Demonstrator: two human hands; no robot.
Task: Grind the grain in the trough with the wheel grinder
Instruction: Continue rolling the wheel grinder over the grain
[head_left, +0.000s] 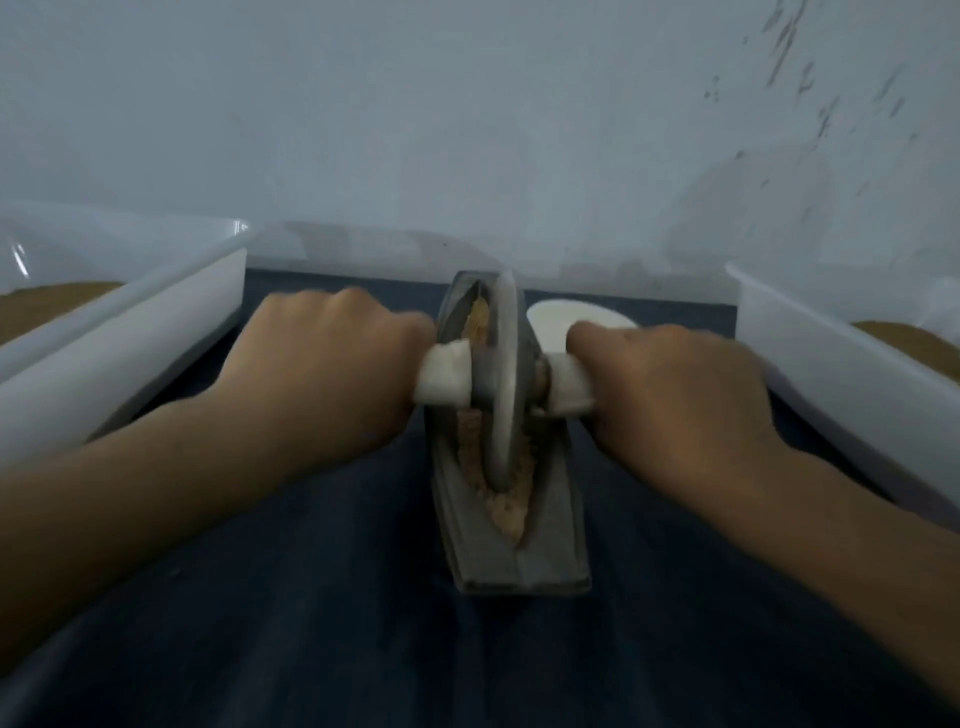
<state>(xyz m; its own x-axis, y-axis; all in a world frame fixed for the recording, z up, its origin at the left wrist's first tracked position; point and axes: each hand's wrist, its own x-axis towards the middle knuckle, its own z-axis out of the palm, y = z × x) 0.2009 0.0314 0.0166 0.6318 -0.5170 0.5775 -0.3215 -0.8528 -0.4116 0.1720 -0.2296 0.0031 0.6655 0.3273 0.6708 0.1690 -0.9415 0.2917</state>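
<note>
Centrally on the dark bench lies the boat-shaped metal trough, its long axis running straight away from the person, with tan grain along its groove. The wheel grinder stands upright in it towards the far end, axle crosswise. The left grip and right grip each curl round a white handle end.
</note>
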